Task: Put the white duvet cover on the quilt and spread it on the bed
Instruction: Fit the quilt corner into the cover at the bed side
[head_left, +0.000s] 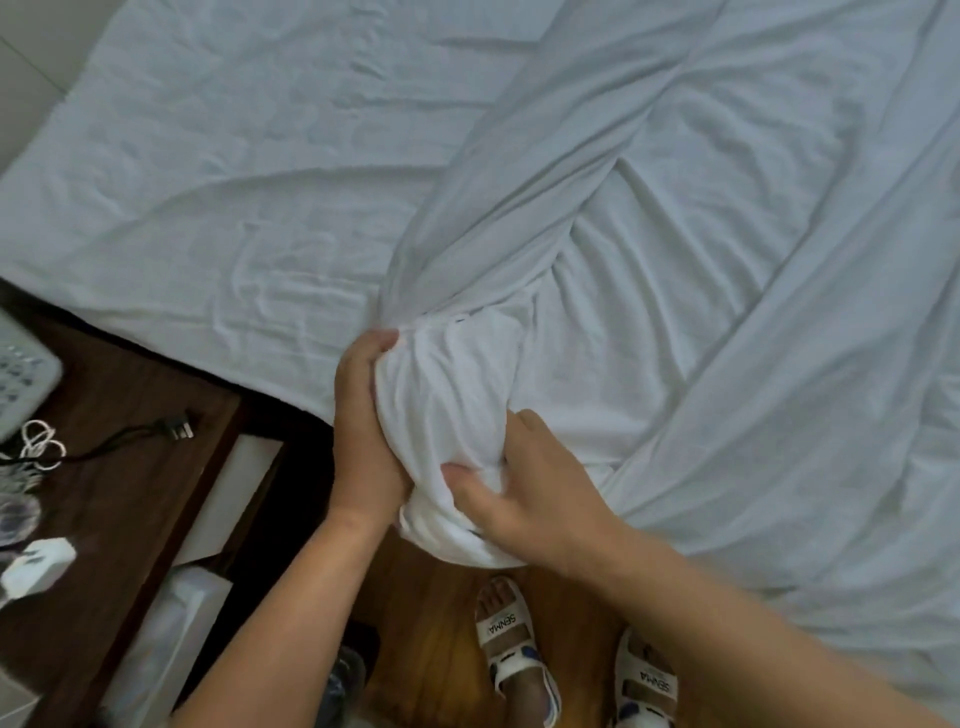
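A: What's nearest to you?

B: Two sandalled feet (524, 644) on the wooden floor, then both hands on one bunched corner of the white duvet cover (447, 410) at the bed's near edge. The left hand (363, 426) has its grip clenched along the side of the bundle; the right hand (511, 486) has its fingers dug into the lower folds, grasping them.

A: How will the cloth handle?

B: Light and limp, I'd judge. It creases wherever it's squeezed and has no stiffness, so it will sag from any hold. Not fragile, maybe a little slippery when gathered thick.

A: Where would you take it?

B: At the corners. A mid-panel grip would only drag up a fold.

A: And beyond the hands?

B: The cover runs away in long twisted pleats across the bed (208, 182), over more wrinkled white fabric. I can't tell quilt from sheet there. At the left stands a dark wooden bedside counter (130, 415) carrying cables and a charger.
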